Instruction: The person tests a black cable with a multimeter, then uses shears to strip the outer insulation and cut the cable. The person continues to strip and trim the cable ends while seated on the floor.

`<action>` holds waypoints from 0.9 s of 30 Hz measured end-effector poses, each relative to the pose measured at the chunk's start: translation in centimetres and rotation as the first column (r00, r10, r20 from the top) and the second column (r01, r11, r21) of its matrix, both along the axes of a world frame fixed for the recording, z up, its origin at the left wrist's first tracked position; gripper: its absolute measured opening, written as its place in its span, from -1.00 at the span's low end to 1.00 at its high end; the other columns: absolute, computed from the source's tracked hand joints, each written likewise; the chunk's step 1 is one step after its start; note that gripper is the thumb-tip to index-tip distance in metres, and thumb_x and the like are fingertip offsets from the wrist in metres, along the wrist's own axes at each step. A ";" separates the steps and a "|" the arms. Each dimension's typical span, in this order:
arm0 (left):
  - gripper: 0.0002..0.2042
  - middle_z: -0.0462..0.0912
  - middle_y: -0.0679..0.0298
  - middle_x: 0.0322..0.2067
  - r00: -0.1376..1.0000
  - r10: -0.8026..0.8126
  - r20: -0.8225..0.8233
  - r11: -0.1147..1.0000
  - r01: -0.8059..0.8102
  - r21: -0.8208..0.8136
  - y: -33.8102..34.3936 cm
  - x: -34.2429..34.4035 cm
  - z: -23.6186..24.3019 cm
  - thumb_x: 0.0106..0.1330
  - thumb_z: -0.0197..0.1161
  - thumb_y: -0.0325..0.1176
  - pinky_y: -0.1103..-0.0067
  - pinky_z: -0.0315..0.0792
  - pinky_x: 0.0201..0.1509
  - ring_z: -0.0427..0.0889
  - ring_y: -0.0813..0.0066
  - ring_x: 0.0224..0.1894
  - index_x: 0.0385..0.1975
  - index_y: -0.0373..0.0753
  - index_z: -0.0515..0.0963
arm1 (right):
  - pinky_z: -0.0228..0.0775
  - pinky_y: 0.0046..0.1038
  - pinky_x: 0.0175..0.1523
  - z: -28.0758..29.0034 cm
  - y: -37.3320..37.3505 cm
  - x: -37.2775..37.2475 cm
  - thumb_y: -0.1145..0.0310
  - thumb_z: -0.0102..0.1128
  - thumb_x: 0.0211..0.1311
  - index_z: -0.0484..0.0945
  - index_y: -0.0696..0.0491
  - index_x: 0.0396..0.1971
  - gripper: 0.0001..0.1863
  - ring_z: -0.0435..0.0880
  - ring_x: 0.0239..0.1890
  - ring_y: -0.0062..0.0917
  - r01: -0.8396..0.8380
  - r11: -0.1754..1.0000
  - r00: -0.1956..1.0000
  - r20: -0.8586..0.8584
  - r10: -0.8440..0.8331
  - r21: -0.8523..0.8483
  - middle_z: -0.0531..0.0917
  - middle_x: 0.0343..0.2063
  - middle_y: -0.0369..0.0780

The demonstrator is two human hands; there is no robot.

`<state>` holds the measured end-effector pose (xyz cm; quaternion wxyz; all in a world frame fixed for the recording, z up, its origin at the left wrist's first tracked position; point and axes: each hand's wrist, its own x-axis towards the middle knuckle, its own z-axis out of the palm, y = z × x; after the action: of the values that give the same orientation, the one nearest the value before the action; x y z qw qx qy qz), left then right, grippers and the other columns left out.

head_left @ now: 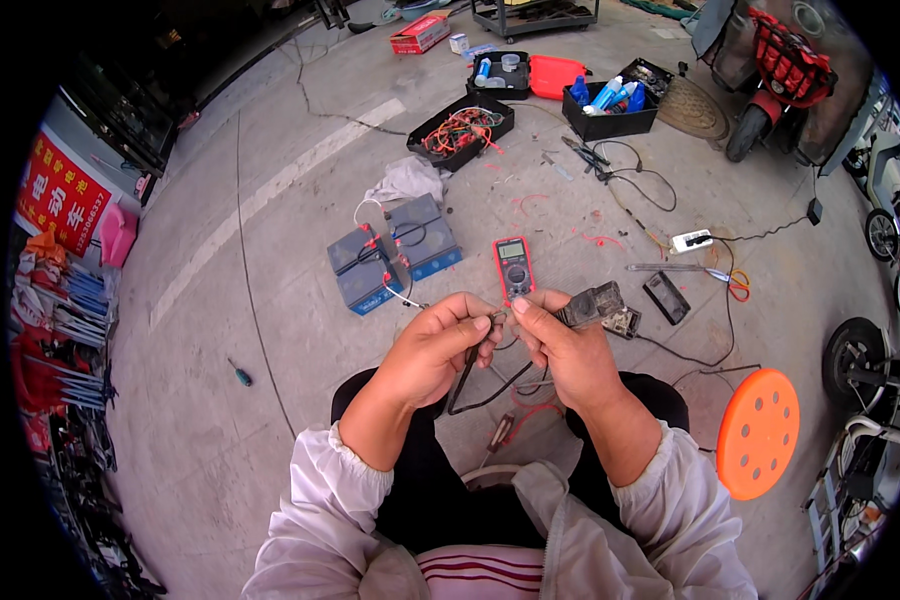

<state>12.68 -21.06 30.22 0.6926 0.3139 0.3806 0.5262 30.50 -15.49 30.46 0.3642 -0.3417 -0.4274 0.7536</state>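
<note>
In front of my knees, my left hand (432, 350) pinches a black cable (458, 388) between thumb and fingers. My right hand (576, 358) is closed at the tip of that cable, thumb against fingertips, almost touching the left. Beside the right fingers a dusty black plug (592, 303) sticks out; whether the hand grips it is hard to see. Just beyond the hands lies a red multimeter (513, 268). To its left stand two blue-grey batteries (362, 268) joined by short leads. Below the hands, a probe (500, 433) with a red lead rests near my feet.
Farther off are a black tray of tangled wires (461, 132), a black bin of bottles (610, 118) and a grey rag (407, 180). An orange round stool (759, 434) stands at right, scissors (738, 285) beyond it. A screwdriver (240, 374) lies on the left floor.
</note>
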 end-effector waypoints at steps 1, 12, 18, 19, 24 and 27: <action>-0.86 0.56 0.26 -0.30 1.000 -0.006 -0.007 1.000 0.006 0.000 -0.1 -0.1 0.1 0.42 0.10 -0.35 0.58 0.37 -0.25 0.46 0.56 -0.35 -0.18 -0.27 0.46 | 0.05 -0.66 -0.52 0.0 0.0 -0.1 0.28 0.17 0.33 0.58 0.13 -0.41 -0.78 0.26 -0.61 -0.80 -0.008 1.000 1.000 0.001 0.008 -0.003 0.35 -0.68 -0.44; -0.84 0.41 0.35 -0.42 0.979 0.200 0.033 0.979 -0.198 -0.046 0.2 -0.5 0.0 0.42 0.06 -0.33 0.65 0.23 -0.38 0.30 0.61 -0.46 -0.14 -0.26 0.42 | 0.32 -0.62 -0.36 -1.7 -0.2 -0.4 0.40 0.16 0.26 0.48 0.21 -0.02 -0.68 0.46 -0.45 -0.71 -0.043 0.994 0.994 0.103 0.032 0.097 0.58 -0.39 -0.32; -0.72 0.41 0.29 -0.40 0.965 0.241 0.100 0.970 -0.239 -0.033 0.2 -0.6 0.2 0.43 -0.08 -0.26 0.59 0.25 -0.31 0.32 0.52 -0.42 -0.08 -0.35 0.41 | 0.45 -0.55 -0.26 -1.8 -0.1 -0.5 0.49 0.09 0.28 0.48 0.17 -0.12 -0.81 0.53 -0.38 -0.65 0.024 1.000 0.997 -0.076 -0.024 -0.003 0.63 -0.25 -0.23; -0.70 0.41 0.28 -0.40 0.962 0.248 0.110 0.969 -0.246 -0.032 0.2 -0.6 0.2 0.43 -0.10 -0.25 0.57 0.25 -0.30 0.32 0.51 -0.41 -0.08 -0.36 0.41 | 0.45 -0.55 -0.24 -1.8 0.0 -0.5 0.49 0.08 0.30 0.48 0.16 -0.14 -0.83 0.53 -0.37 -0.64 0.028 1.000 0.996 -0.085 -0.029 -0.010 0.64 -0.24 -0.22; -0.68 0.42 0.27 -0.38 0.951 0.263 0.165 0.965 -0.260 -0.040 0.1 -0.5 0.4 0.42 -0.13 -0.24 0.56 0.27 -0.28 0.33 0.49 -0.40 -0.08 -0.36 0.41 | 0.46 -0.55 -0.23 -1.7 0.2 -0.5 0.50 0.05 0.34 0.49 0.14 -0.17 -0.88 0.53 -0.37 -0.64 0.037 0.998 0.995 -0.091 -0.042 -0.046 0.65 -0.22 -0.20; -0.68 0.43 0.26 -0.38 0.953 0.244 0.181 0.969 -0.244 -0.027 0.1 -0.6 0.5 0.41 -0.13 -0.25 0.56 0.28 -0.27 0.34 0.49 -0.40 -0.06 -0.37 0.40 | 0.46 -0.56 -0.24 -1.8 0.3 -0.5 0.50 0.04 0.35 0.51 0.14 -0.18 -0.89 0.53 -0.37 -0.64 0.009 1.000 0.999 -0.053 -0.010 -0.020 0.65 -0.23 -0.20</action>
<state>12.06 -20.95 30.73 0.6551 0.2131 0.3523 0.6335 29.99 -15.24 28.69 0.3757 -0.3271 -0.4083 0.7649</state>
